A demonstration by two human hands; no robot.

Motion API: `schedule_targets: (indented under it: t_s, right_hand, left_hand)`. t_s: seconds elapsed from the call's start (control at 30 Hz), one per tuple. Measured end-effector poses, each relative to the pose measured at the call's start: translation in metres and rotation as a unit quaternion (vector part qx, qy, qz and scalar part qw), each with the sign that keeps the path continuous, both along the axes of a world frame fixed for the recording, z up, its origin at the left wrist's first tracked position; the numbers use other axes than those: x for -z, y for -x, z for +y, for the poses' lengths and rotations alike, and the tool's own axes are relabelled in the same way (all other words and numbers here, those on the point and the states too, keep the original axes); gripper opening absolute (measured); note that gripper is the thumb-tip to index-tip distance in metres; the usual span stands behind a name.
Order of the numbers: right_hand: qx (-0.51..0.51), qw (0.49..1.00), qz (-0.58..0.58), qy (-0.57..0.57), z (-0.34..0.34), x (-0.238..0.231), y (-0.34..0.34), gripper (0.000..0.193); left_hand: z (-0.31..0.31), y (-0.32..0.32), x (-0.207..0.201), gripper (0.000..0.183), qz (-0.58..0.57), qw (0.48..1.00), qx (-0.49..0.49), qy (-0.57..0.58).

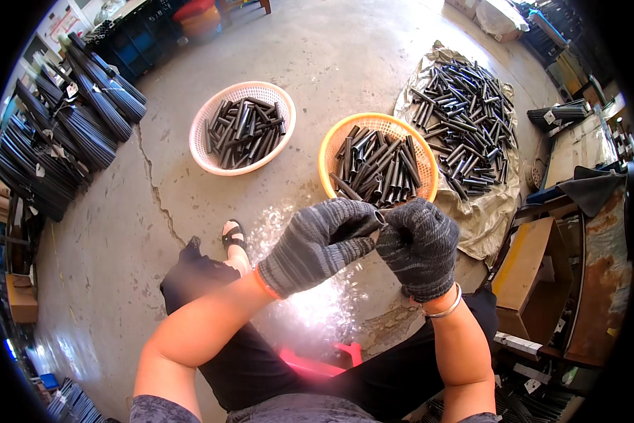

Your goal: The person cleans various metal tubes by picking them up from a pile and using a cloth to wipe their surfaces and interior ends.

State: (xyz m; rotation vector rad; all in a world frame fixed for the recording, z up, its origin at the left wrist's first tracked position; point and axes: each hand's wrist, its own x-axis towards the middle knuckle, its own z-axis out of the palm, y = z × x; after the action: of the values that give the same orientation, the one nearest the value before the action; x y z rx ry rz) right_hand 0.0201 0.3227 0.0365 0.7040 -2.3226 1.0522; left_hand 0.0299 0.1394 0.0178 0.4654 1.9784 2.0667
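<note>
Both my hands wear dark grey striped knit gloves and meet in front of me. My left hand (315, 247) is closed around a short black tube (367, 224), whose open end points toward the other hand. Close beside that end, my right hand (419, 248) has its fingers curled and pinched together; what they hold, if anything, is hidden. Just beyond the hands stands an orange plastic basket (326, 156) full of similar black tubes (384, 163). A pale pink basket (195, 141), further left, holds more of these tubes.
At the right, a heap of black tubes (465, 113) lies on a tan sheet (499, 233). A cardboard box (521, 275) is near my right knee. Bundles of long dark rods (95, 134) lean along the left side. A pink stool (310, 365) shows under me. Cracks run through the concrete floor (158, 190).
</note>
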Motion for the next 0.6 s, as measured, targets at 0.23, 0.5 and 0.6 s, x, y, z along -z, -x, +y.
schedule_targets:
  t_s: [0.23, 0.5, 0.6]
  right_hand:
    - [0.024, 0.988, -0.117, 0.096, 0.014, 0.008, 0.006, 0.011]
    - [-0.061, 0.997, -0.041, 0.031, -0.001, -0.013, -0.002, 0.020]
    - [-0.074, 0.995, 0.050, -0.043, 0.004, -0.006, -0.001, 0.023]
  left_hand:
    - [-0.010, -0.001, -0.008, 0.036, -0.120, 0.980, 0.063, -0.148]
    - [-0.012, 0.000, -0.005, 0.033, -0.050, 0.997, 0.004, -0.060]
    - [-0.008, 0.000, -0.005, 0.031, -0.050, 0.998, 0.006, -0.041]
